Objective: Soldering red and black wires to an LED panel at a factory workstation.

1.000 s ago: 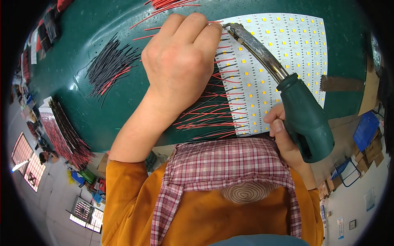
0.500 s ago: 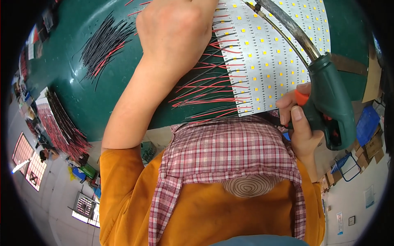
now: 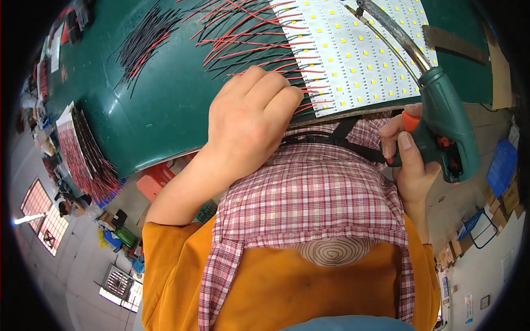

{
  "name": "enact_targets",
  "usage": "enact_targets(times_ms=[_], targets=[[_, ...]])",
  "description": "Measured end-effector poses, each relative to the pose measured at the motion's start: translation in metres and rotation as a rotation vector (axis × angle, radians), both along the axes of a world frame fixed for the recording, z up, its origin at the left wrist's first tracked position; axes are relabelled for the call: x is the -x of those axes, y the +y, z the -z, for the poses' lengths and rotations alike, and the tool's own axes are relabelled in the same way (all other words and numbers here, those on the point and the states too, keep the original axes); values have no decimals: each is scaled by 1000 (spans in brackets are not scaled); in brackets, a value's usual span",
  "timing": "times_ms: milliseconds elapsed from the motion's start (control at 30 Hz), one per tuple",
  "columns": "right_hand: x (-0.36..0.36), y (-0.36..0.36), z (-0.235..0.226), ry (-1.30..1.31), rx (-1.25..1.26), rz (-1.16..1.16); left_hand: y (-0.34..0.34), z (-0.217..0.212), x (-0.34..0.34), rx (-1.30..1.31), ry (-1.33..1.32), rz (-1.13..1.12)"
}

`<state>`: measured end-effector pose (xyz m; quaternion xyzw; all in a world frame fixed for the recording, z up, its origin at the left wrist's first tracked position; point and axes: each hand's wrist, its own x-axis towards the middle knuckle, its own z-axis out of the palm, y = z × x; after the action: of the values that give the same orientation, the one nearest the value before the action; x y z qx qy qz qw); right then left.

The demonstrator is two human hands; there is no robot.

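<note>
My left hand [image 3: 248,118] is curled at the table's near edge, over the nearest red and black wires [image 3: 309,91]. Its fingertips are hidden, so what they pinch, if anything, cannot be seen. The wires run leftward from solder pads along the left edge of a white LED board [image 3: 353,60] dotted with yellow chips. In my right hand [image 3: 411,165] is a dark green soldering gun [image 3: 450,118] with an orange trigger, held above the board's right side. Its metal barrel and thin tube point up and left, with the tip over the board.
A loose bundle of black and red wires [image 3: 144,44] lies on the green table [image 3: 165,113] at the far left. Another thick wire bundle [image 3: 88,154] hangs at the table's left edge. A brown strip [image 3: 455,45] lies right of the board. A red stool [image 3: 157,181] stands below.
My left hand has come down toward me from the farther wires, uncovering many of them. The board and table sit higher in the picture. My right hand still grips the soldering gun.
</note>
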<state>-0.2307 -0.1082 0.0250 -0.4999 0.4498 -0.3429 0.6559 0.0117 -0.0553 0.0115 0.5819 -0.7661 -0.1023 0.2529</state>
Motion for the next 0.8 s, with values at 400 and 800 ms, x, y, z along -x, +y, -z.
enact_targets(times_ms=[400,800], targets=[[10,13,4,-28,50,13,-13,-3,21,-102,-26,-63],[21,21,8,-3,41,69,11,-67,-115,102,-48,-716]])
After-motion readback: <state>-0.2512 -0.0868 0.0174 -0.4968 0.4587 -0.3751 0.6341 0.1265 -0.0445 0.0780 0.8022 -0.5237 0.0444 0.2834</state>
